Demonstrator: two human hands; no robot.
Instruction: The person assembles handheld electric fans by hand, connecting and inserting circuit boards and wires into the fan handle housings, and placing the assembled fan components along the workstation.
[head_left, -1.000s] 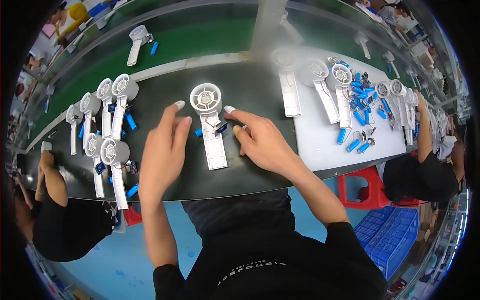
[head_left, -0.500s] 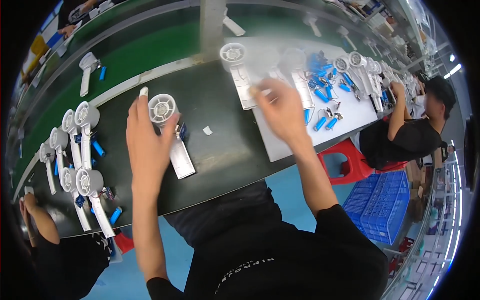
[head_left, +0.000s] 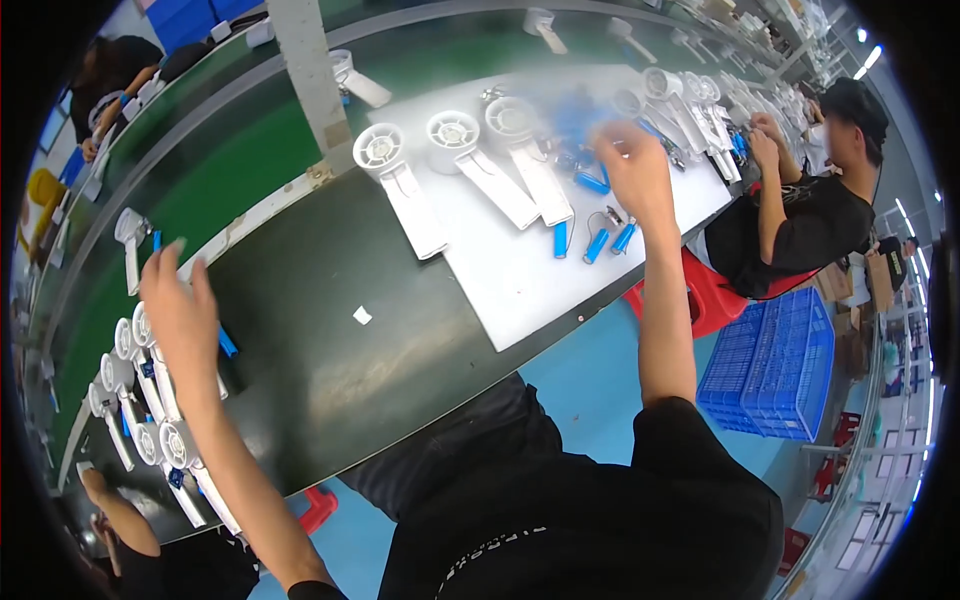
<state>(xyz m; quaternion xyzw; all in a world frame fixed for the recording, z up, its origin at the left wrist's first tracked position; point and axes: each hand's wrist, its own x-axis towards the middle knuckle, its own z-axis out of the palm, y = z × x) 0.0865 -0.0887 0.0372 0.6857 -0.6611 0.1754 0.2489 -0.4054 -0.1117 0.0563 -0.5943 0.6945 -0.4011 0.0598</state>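
My left hand (head_left: 182,320) is over the group of white handheld fan bodies (head_left: 180,450) at the left, fingers spread apart. A blue cylindrical battery (head_left: 228,342) and part of a white handle show beside it. On the right, my right hand (head_left: 640,172) reaches to the pile of blue batteries (head_left: 592,182) on a white sheet (head_left: 520,290). Its fingers are curled together; haze over the fingertips hides what they hold, if anything. Left of that hand lie three white fan bodies, among them one with a round grille (head_left: 380,150), handles toward me.
A white scrap (head_left: 362,316) lies on the dark table (head_left: 300,400). A post (head_left: 308,70) rises at its far edge, before a green belt (head_left: 215,165). A co-worker (head_left: 815,225) sits at right, near blue crates (head_left: 770,365); another person's arm (head_left: 125,510) shows at lower left.
My left hand has moved left with the fan body from the table's middle and opened among the left group. My right hand has left a fan body and moved right to the batteries. The view has shifted.
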